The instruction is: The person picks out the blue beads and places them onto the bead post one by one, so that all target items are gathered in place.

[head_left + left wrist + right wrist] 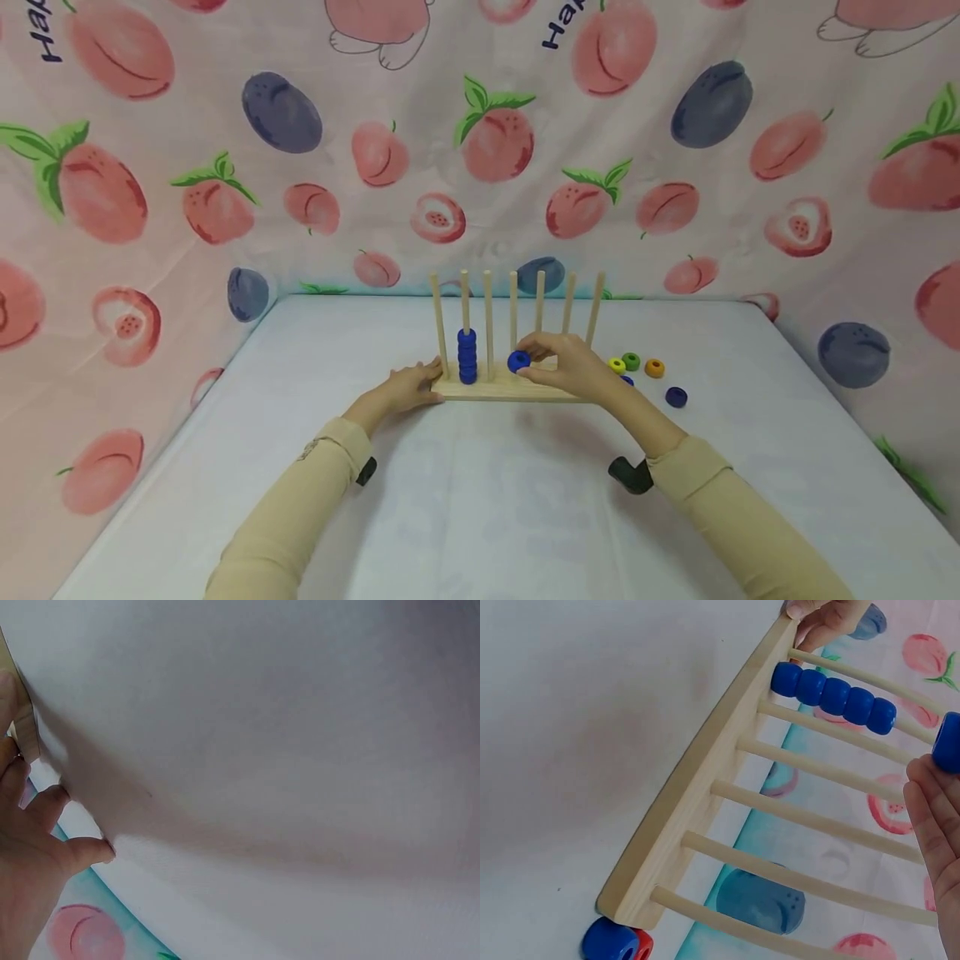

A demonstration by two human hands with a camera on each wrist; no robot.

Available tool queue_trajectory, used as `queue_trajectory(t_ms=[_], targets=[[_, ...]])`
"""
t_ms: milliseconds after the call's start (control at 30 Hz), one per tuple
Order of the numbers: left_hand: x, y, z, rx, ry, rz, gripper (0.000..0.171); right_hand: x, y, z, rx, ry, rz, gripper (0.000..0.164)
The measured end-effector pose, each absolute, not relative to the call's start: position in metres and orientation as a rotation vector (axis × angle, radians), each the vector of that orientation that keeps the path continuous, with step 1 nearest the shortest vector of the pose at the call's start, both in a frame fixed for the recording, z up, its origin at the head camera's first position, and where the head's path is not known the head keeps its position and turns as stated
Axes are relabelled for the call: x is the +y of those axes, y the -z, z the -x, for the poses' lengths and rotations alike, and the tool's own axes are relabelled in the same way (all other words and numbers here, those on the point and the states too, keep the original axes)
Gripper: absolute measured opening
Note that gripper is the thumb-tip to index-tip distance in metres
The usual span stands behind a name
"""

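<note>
A wooden peg rack (487, 390) with a row of upright pegs stands on the white table. Several blue beads (467, 358) are stacked on its second peg from the left. My left hand (405, 387) grips the left end of the base, thumb at the front edge and fingers farther back. Between thumb and fingertips, my right hand (566, 362) pinches a single blue bead (518, 361) in front of the middle pegs. In the right wrist view this held bead (948, 742) is near the upper ends of the pegs, partly cut off by the frame edge.
Right of the rack lie loose beads: yellow (617, 365), green (631, 362), orange (655, 367) and dark blue (677, 397). The right wrist view shows a blue bead (609, 941) and a red bead (643, 943) by the base's end. Fruit-printed cloth (450, 167) hangs behind the table.
</note>
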State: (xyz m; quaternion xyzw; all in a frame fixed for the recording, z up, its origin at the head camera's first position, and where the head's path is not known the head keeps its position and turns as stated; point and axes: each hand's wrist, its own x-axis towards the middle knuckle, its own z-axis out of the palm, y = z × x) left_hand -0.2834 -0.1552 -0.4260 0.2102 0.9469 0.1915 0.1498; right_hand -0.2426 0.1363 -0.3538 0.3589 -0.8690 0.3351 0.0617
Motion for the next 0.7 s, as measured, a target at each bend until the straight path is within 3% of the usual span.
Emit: queue_trajectory(t_ms=[700], targets=[[-0.156,0.429,0.285,2.717,-0.514,-0.615,0.063,0.11,0.326,0.262,-2.481,-1.071,-1.071,0.039]])
